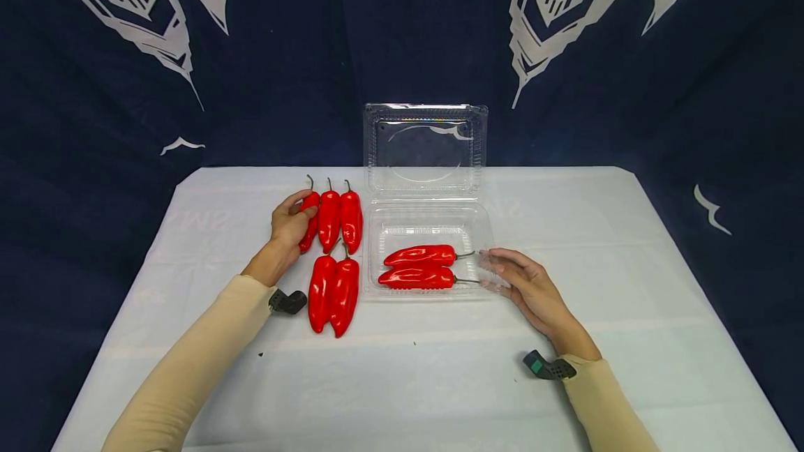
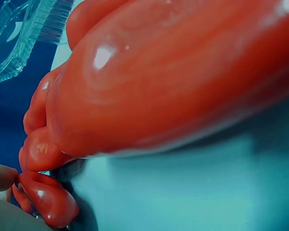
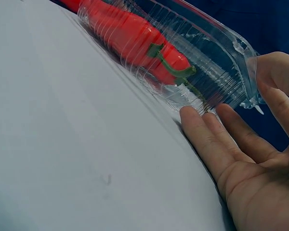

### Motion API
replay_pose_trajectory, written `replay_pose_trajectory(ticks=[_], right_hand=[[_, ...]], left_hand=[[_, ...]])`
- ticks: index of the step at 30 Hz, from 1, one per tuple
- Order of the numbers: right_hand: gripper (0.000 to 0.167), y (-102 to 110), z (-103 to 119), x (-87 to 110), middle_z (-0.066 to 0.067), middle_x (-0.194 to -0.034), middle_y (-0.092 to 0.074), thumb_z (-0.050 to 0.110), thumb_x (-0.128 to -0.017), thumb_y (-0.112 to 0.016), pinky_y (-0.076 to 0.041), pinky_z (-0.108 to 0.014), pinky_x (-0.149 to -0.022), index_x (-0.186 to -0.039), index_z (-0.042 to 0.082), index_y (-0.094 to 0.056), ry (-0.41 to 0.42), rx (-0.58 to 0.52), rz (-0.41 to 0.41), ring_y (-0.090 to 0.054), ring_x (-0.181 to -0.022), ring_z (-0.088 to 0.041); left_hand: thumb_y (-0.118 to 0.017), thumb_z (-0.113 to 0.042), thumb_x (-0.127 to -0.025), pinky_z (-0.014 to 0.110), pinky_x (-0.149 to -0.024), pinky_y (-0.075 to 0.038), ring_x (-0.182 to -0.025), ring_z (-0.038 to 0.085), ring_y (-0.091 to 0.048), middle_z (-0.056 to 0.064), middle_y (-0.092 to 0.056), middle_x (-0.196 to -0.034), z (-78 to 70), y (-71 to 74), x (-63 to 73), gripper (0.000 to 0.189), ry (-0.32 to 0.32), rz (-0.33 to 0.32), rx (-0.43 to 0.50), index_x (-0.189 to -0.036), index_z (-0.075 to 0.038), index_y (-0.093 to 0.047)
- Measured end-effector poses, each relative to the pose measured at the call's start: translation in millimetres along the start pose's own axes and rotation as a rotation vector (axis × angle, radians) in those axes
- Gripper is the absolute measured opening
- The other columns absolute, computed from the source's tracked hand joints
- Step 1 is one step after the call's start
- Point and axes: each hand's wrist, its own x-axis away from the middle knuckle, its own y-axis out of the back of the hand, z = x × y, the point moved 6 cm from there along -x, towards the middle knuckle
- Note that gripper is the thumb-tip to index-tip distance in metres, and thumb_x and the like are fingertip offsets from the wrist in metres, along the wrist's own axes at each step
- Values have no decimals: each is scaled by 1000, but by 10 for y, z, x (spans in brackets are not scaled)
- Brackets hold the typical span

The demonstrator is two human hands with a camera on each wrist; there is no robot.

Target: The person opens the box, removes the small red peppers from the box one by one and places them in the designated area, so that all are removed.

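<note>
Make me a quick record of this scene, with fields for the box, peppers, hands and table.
Box: clear, lid open
Peppers inside: two, red, stems pointing right
Peppers outside: five, red, left of the box; three farther, two nearer
Left hand: pinches the leftmost pepper
Right hand: touches the box's right end
Table: white

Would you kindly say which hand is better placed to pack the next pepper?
Probably the left hand: it grips the upper row's leftmost pepper, while the right hand touches the clear container.
</note>
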Motion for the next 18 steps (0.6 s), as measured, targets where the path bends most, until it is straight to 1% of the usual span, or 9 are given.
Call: replay_pose_trajectory(ticks=[6, 12, 18], right_hand=[[39, 9, -11, -1, -4, -142, -56, 5, -104, -49, -54, -36, -97, -142, -5, -46, 6, -4, 6, -56, -130, -16], [38, 15, -14, -3, -4, -143, -56, 4, -104, -48, -55, -36, -96, -142, -5, -47, 10, -10, 8, -57, -130, -16], [39, 17, -15, -2, -4, -143, -56, 5, -105, -49, -55, -36, -96, -142, -5, -46, 10, -3, 10, -56, -130, -16]], left_hand=[[-52, -7, -102, 25, -92, -43, -117, 19, -51, 13, -46, -145, -6, -4, 9, 48, -21, 14, 3, -148, -18, -49], [-52, -5, -101, 26, -95, -43, -117, 21, -50, 14, -45, -144, -24, 12, 2, 48, -51, -7, -24, -147, -18, -50], [-51, -3, -100, 35, -110, -40, -133, 26, -41, 15, -36, -152, -65, 46, 16, 51, -68, -36, -21, -149, -17, -48]])
